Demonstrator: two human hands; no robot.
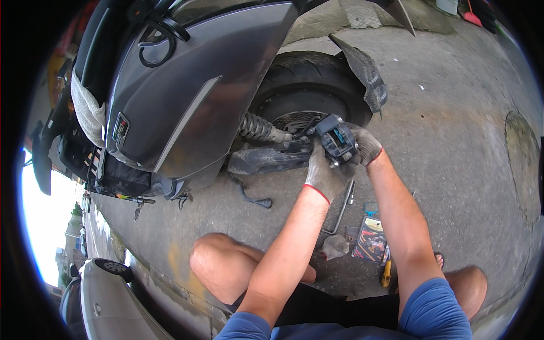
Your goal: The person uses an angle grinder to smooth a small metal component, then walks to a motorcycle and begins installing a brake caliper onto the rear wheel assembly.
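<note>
A dark brake caliper [327, 128], with a blue-edged pad showing in its slot, is held up beside the scooter's rear wheel [309, 71]. My left hand [327, 171], in a grey knit glove with a red cuff, grips it from below. Around its right side my gloved right hand [368, 146] is closed on it too; some fingers of both hands are hidden behind the caliper. Just left of it are the coil-spring shock absorber [258, 127] and the dirty black swingarm cover [266, 161].
On the concrete lie an L-shaped wrench [340, 212], a blue-backed pad [371, 208], a printed pad package [371, 240], a crumpled grey cloth-like bundle [334, 247] and a yellow-handled screwdriver [386, 274]. The scooter's dark body panel [198, 85] rises at left. A car [107, 300] stands farther left.
</note>
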